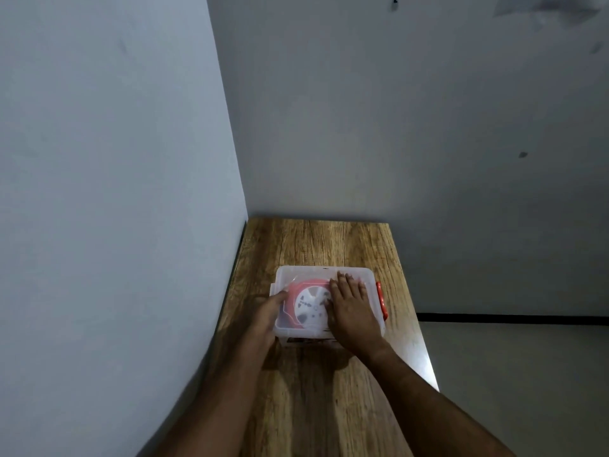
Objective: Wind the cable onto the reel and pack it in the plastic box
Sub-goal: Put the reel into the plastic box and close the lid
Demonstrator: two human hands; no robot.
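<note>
A clear plastic box [290, 273] stands on the wooden table [316, 390], its clear lid on top. Through the lid I see a white reel [312, 305] with orange cable [290, 296] wound around it, lying flat inside. An orange latch handle [381, 297] sits on the box's right side. My right hand [351, 310] lies flat on the lid's right half, fingers spread and pointing away. My left hand [271, 310] wraps around the box's left side at the lid edge, its fingertips hidden.
The table stands in a room corner, with a grey wall tight along its left edge and another wall behind it. The table's right edge drops to a grey floor [514, 374]. Bare wood lies in front of and behind the box.
</note>
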